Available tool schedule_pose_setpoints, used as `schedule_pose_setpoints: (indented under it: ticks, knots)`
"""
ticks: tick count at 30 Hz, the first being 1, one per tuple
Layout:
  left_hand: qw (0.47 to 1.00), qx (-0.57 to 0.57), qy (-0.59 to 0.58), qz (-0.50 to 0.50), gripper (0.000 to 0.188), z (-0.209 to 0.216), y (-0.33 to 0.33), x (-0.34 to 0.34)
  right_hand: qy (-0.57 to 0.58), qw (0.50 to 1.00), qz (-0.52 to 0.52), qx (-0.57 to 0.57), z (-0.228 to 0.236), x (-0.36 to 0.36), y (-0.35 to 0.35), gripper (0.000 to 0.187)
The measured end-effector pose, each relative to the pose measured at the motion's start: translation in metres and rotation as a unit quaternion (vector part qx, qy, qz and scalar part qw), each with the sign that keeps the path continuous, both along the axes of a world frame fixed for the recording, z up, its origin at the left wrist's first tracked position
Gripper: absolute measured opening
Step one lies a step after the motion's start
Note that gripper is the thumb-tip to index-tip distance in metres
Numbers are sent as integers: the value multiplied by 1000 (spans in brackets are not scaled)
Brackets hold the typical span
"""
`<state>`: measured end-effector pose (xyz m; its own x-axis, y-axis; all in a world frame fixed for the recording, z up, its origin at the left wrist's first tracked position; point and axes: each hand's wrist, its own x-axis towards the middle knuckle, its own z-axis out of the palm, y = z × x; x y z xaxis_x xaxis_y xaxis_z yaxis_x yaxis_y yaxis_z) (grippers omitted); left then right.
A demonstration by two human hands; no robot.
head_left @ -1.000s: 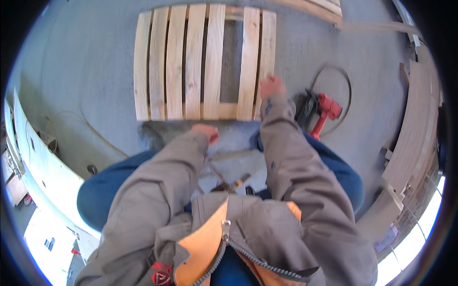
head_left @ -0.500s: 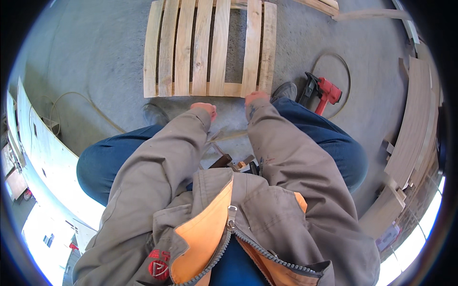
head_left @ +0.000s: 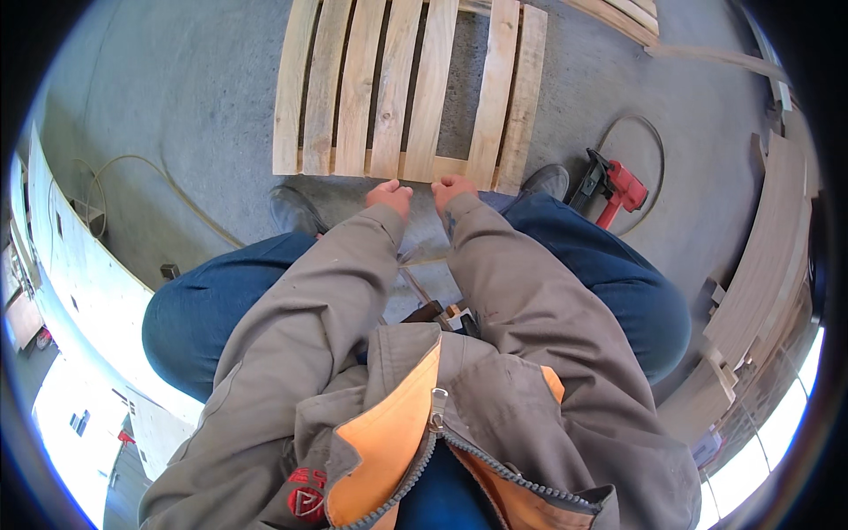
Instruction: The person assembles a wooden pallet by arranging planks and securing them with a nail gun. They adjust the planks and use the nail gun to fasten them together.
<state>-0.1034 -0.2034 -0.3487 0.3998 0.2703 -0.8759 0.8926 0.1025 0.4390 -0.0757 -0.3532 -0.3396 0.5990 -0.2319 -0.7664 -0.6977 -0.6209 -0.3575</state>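
A slatted wooden panel like a pallet top [head_left: 394,106] lies on the floor ahead of me, with a wider gap between two slats right of its middle. At its near edge, below a slat end, my left hand [head_left: 391,200] is closed with curled fingers. Close beside it, my right hand [head_left: 454,191] is closed too, up against the near crosspiece [head_left: 449,166] by the wide gap. The backs of both hands hide whatever the fingers hold.
A red and black nail gun [head_left: 625,189] with a looped hose lies right of my right shoe [head_left: 548,181]. Another hose [head_left: 181,196] curves along the left. Boards [head_left: 768,238] are stacked at the right; a hammer-like tool [head_left: 426,311] lies between my legs.
My right hand has moved left along the panel's near edge, and my left hand slightly right, so they are closer together. The view has shifted and turned a little.
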Motion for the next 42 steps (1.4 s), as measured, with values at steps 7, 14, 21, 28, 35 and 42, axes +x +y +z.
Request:
schedule_pose_setpoints:
  ticks: [7,14,21,28,35,42]
  knots:
    - [999,18,-23,-25,53,39,-11,15,-5,1000,22,-2,-15,0,6,42]
    - [1000,-12,-27,10,54,8,-13,9,-6,999,44,7,-16,8,11,40]
    - [999,-28,-36,4,55,-13,-11,2,-1,998,60,1,-24,8,12,42]
    - [998,-55,-14,-1,65,24,-17,19,-12,997,76,-28,-22,10,11,35]
    - [997,-69,-12,30,68,15,-17,17,2,998,64,-24,-15,15,15,35]
    - [998,-59,-5,23,66,8,-16,15,14,995,95,-29,-2,27,17,43]
